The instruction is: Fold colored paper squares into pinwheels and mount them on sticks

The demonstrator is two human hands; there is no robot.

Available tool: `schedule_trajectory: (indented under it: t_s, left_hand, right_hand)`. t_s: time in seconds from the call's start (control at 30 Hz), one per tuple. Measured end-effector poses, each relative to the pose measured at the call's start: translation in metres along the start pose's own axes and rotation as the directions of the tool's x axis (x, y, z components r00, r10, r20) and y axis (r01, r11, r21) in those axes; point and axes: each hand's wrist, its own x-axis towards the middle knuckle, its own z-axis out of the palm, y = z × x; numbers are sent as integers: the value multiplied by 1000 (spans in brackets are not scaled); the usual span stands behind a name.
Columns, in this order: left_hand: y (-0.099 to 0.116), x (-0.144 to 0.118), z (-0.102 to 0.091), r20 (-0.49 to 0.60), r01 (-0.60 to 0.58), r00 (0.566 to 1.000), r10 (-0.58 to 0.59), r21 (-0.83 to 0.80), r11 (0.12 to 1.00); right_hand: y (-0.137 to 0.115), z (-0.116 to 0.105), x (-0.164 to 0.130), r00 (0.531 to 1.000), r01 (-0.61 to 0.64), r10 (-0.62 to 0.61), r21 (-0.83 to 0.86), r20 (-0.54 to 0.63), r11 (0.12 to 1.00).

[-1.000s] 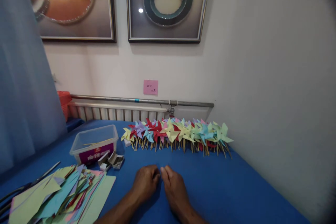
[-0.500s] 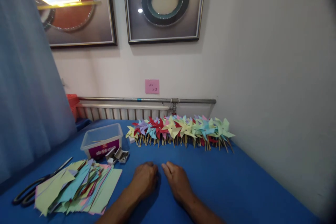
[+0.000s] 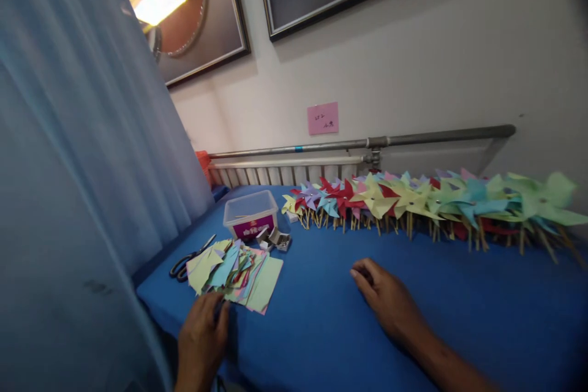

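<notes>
My left hand [image 3: 202,329] is at the near edge of a heap of cut coloured paper [image 3: 250,282], its thumb and fingers apart and nothing seen between them. Whether the fingertips touch the paper is hard to tell. Resting on the blue tabletop [image 3: 316,312], my right hand [image 3: 381,291] has loosely curled fingers and no visible object in them. Black-handled scissors [image 3: 190,260] lie at the heap's left side. Behind the paper are a clear plastic tub [image 3: 250,205] with a purple label and a small opened box [image 3: 281,239] of tiny metal pieces.
A long row of paper pinwheels [image 3: 413,199] on thin sticks runs along the back of the table. Behind it are a metal pipe [image 3: 441,138] and a radiator [image 3: 285,174]. A blue curtain [image 3: 92,135] hangs on the left; framed pictures [image 3: 220,18] are on the wall.
My view has turned left and tilted. My left hand has moved away from my right, over to the paper heap. My right hand stays on the table, fingers still curled.
</notes>
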Motion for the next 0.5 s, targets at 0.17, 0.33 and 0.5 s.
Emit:
schedule_trajectory:
  t_s: [0.17, 0.33, 0.5]
  left_hand:
    - [-28, 41, -17, -51, 187, 982, -180, 242, 952]
    - [-24, 56, -16, 100, 188, 966, -239, 366, 911]
    - [-21, 47, -8, 20, 185, 979, -204, 343, 921]
  right_hand:
    - [1, -1, 3, 999, -48, 48, 5, 20, 999]
    - [-2, -4, 3, 997, -80, 79, 11, 23, 997]
    - [-2, -3, 4, 997, -83, 83, 24, 2, 996]
